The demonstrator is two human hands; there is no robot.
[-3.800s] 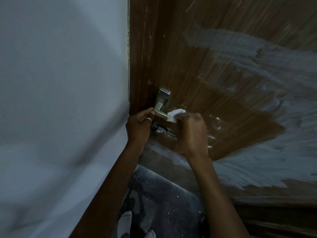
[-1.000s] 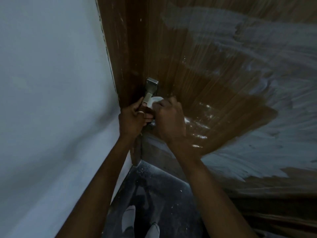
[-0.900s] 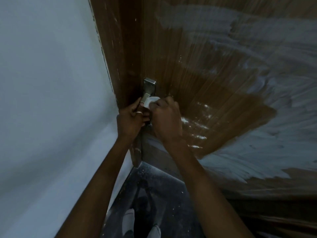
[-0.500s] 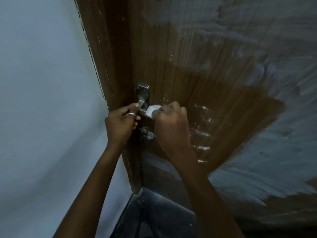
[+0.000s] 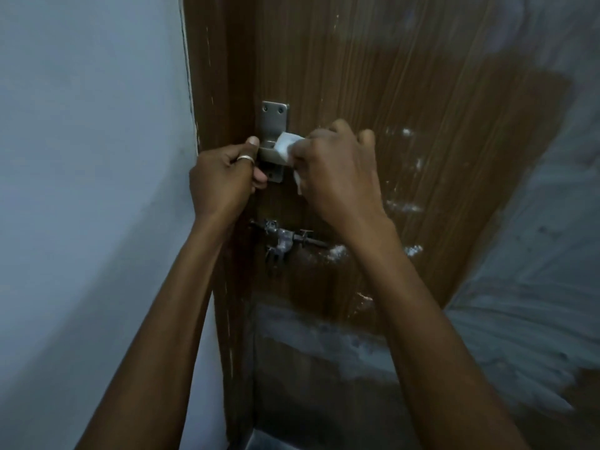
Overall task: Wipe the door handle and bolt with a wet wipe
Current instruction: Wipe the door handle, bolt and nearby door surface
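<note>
A steel door handle (image 5: 274, 120) with a screwed top plate is fixed to the brown wooden door (image 5: 406, 92) near its left edge. My left hand (image 5: 224, 180), wearing a ring, grips the handle's bar from the left. My right hand (image 5: 337, 177) holds a white wet wipe (image 5: 285, 147) pressed against the right side of the bar. Below the hands a grimy metal bolt (image 5: 285, 241) lies horizontal on the door, untouched.
A pale blue-grey wall (image 5: 91, 190) fills the left side, meeting the door frame (image 5: 207, 92). Whitish smears cover the door's right and lower parts (image 5: 535, 319).
The view has swung to face the door more squarely and closer. Both hands stay on the handle; the wipe has shifted slightly along the bar, and the bolt has come into sight below.
</note>
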